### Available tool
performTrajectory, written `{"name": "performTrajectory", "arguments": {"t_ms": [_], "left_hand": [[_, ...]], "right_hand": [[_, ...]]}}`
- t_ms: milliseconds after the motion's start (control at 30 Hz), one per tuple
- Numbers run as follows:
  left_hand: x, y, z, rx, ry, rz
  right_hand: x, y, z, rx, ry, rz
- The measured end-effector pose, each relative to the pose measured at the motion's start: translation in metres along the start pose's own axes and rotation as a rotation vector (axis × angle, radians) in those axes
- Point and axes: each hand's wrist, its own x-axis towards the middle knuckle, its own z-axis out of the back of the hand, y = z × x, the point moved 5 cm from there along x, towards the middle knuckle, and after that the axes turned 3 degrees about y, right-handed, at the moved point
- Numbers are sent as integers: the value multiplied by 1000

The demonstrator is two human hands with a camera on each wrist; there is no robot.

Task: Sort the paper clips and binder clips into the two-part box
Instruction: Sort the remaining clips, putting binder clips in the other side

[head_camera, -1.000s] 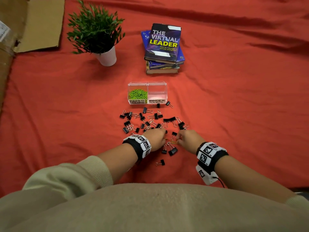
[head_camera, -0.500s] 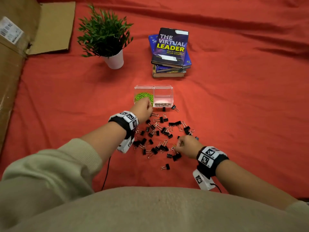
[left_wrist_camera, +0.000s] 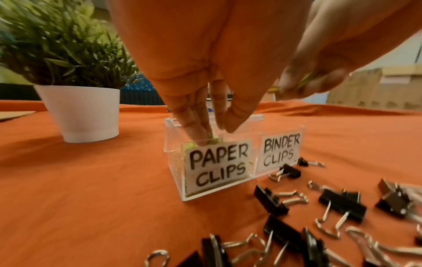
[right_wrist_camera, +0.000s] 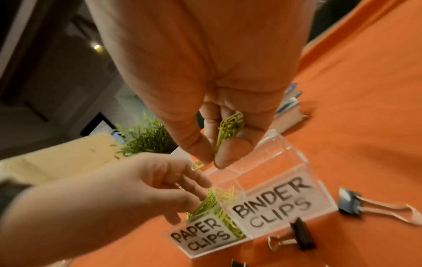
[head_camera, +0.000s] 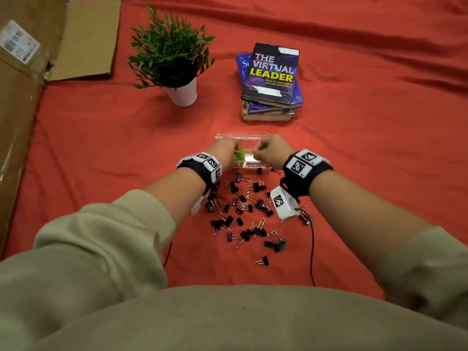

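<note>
A clear two-part box (head_camera: 243, 135) stands on the red cloth, labelled PAPER CLIPS on the left and BINDER CLIPS on the right. Green paper clips (right_wrist_camera: 212, 198) lie in the left part. My left hand (left_wrist_camera: 214, 133) reaches down into that part with straight fingers touching the green clips. My right hand (right_wrist_camera: 213, 159) hovers just above the box (right_wrist_camera: 285, 153) and pinches a small bunch of green paper clips (right_wrist_camera: 229, 130) between thumb and fingers. One loose green clip (right_wrist_camera: 197, 165) is beside its fingertips. Several black binder clips (head_camera: 243, 206) are scattered in front of the box.
A potted plant (head_camera: 172, 54) stands at the back left and a stack of books (head_camera: 272, 79) behind the box. A cardboard box (head_camera: 20, 110) runs along the left edge. Wrist-camera cables (head_camera: 312, 249) trail across the cloth near me.
My right hand has lifted from the binder clip pile to the box, carrying green paper clips. My left hand has moved from the box's front into the paper clip part.
</note>
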Motion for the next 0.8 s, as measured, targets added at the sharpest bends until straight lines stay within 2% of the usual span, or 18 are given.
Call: {"name": "performTrajectory", "arguments": {"t_ms": [167, 233, 367, 467, 533, 667, 800], "left_hand": [[-33, 20, 28, -199, -276, 32], [-47, 35, 25, -250, -316, 82], [-68, 62, -10, -221, -186, 160], [-76, 70, -38, -177, -94, 196], [-78, 68, -50, -156, -63, 211], [-76, 56, -59, -116, -56, 194], [-76, 54, -64, -97, -33, 187]], "right_hand": [[32, 37, -19, -302, -84, 108], [37, 46, -32, -373, -52, 156], [32, 47, -47, -437, 13, 229], [10, 44, -51, -425, -81, 356], [-4, 36, -62, -451, -83, 397], [-16, 4, -102, -673, 137, 248], [-16, -15, -122, -804, 155, 205]]}}
